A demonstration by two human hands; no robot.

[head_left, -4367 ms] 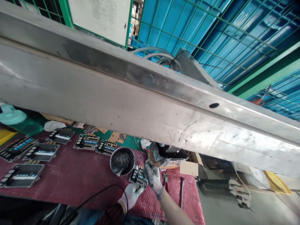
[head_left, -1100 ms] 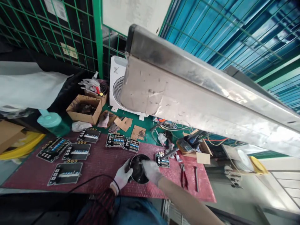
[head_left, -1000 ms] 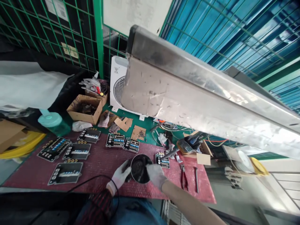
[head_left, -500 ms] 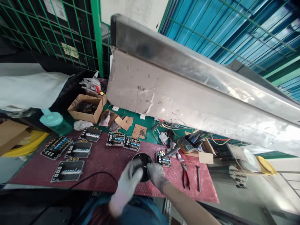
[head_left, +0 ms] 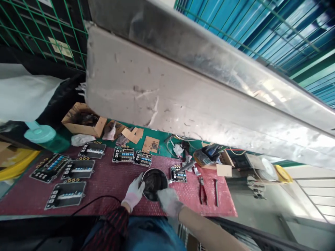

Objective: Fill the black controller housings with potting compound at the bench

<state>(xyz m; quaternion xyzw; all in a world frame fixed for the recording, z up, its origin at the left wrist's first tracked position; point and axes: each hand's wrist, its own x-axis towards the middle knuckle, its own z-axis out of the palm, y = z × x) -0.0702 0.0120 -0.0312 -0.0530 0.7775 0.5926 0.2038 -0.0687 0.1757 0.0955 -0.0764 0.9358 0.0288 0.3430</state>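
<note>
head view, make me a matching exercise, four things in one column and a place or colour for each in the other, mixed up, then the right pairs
Things:
1. left hand
2. pot
3. pliers
4. jug

Places, colours or states:
A. partly red, lying just left of the metal rod
B. pale-gloved, at the pot's edge
C. teal, toward the left of the picture
D. round, dark inside

Right pairs: 1-B, 2-D, 3-A, 4-C
</note>
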